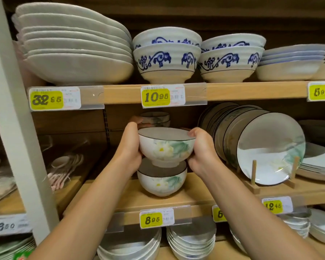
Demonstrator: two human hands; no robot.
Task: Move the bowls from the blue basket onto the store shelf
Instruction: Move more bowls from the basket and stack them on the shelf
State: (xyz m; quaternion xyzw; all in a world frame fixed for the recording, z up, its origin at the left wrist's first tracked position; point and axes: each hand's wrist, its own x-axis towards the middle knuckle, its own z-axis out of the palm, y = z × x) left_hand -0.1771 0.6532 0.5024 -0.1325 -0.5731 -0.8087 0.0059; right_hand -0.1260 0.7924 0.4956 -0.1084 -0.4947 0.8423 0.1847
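Left grip (129, 149) and right grip (203, 151) curl round floral bowl (166, 145), opposite sides; I hold it level over shelved bowl (161, 180) so foot nests.

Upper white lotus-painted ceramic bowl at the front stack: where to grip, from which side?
Upper bowl: opposite flared walls under the rim, from left and right, as left hand and right hand do. Its foot sits in the matching lower bowl, blocking underneath.

Bowl (165, 147) between left hand (129, 147), right hand (203, 152)
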